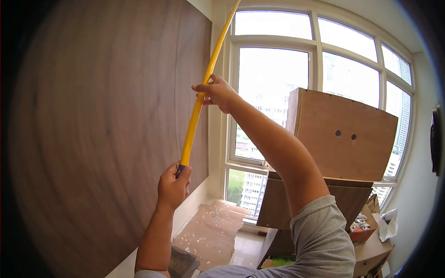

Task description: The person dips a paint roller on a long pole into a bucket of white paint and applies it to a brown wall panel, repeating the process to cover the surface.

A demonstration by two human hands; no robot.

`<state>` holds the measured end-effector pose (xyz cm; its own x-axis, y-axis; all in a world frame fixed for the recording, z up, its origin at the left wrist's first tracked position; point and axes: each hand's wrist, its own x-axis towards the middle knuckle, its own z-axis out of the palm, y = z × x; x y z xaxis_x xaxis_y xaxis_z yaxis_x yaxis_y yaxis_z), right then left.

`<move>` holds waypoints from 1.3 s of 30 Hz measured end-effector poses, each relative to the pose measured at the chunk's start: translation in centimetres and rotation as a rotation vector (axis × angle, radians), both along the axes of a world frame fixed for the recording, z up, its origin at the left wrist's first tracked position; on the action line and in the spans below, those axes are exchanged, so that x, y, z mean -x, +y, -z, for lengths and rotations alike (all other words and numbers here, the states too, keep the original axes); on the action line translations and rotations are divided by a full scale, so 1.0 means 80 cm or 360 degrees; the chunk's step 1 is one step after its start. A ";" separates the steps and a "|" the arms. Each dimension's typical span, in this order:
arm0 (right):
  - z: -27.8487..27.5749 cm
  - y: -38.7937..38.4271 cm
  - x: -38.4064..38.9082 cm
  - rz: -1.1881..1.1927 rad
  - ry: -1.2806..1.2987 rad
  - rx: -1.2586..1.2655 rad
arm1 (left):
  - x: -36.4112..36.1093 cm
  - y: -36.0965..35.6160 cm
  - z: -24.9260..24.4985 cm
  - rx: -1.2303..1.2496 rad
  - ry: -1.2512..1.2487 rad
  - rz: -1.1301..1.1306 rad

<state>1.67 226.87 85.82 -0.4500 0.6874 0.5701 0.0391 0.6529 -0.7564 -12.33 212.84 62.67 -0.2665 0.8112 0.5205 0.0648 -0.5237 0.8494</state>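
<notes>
A long yellow pole (199, 104) slants up in front of me and runs out of view at the top. Its dark blue lower end (180, 170) sits in my left hand (173, 187), whose fingers are wrapped round it. Higher up, my right hand (216, 93) grips the shaft between thumb and fingers, the arm stretched out. Behind the pole stands a large dark wood-grain panel (106, 111) along the left wall, with a vertical seam near its right side.
Tall windows (273, 69) fill the far wall. A plywood box (345, 134) with two round holes rests on dark cabinets (350, 197) at right. Brown sheeting (208, 231) speckled with white bits covers part of the floor. Beyond my right arm are cartons (373, 252) and a white plastic bag (388, 224).
</notes>
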 end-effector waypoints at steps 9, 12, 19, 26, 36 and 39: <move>0.050 -0.125 0.033 -0.0090 -0.0092 -0.0111 | 0.052 -0.098 0.072 -0.0043 -0.0022 0.0094; 0.065 -0.174 0.049 -0.0114 -0.0112 -0.0133 | 0.070 -0.151 0.089 -0.0070 -0.0020 0.0085; 0.092 -0.303 0.085 -0.0109 -0.0193 -0.0129 | 0.109 -0.260 0.134 -0.0126 -0.0088 0.0060; 0.103 -0.408 0.099 -0.0219 -0.0216 -0.0123 | 0.127 -0.359 0.154 -0.0117 -0.0107 0.0019; 0.160 -0.532 0.044 -0.0457 -0.0170 0.0061 | 0.078 -0.521 0.238 0.0277 -0.0129 -0.0183; 0.197 -0.567 0.016 -0.0521 -0.0135 0.0198 | 0.054 -0.585 0.308 0.0347 0.0002 -0.0247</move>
<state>0.41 181.53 70.06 -0.6999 0.5608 0.4424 -0.0911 0.5442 -0.8340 -16.66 166.02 38.04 -0.3960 0.8537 0.3381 0.1313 -0.3118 0.9410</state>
